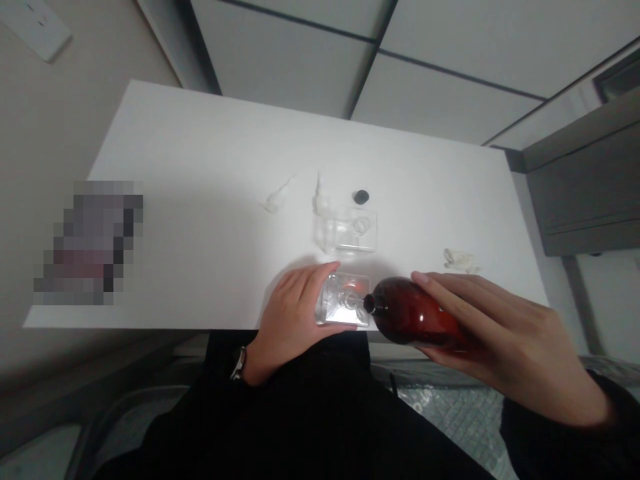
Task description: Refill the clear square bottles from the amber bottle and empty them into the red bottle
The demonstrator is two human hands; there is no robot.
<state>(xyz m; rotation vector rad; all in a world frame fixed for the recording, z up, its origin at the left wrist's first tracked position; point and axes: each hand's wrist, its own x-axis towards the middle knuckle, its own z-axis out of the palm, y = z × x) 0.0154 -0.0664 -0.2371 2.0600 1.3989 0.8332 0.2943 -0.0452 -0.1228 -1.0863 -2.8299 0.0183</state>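
My left hand [295, 300] is wrapped round a clear square bottle [333, 310] near the table's front edge. In my right hand [505, 333] is an amber bottle [417, 310], tipped on its side with its uncapped mouth close to the clear bottle's neck. A thin clear streak shows between the two mouths; I cannot tell for sure that it is liquid. Just behind stands a second clear square bottle [350, 233]. Beyond it lie a black cap [361, 197] and a translucent pump top [321, 200].
A second pale, translucent piece with a thin tail [277, 198] lies farther left on the white table [200, 167]. Crumpled tissue [459, 260] is at the right. A pixelated object [90, 243] sits at the left edge. Wall panels border the back.
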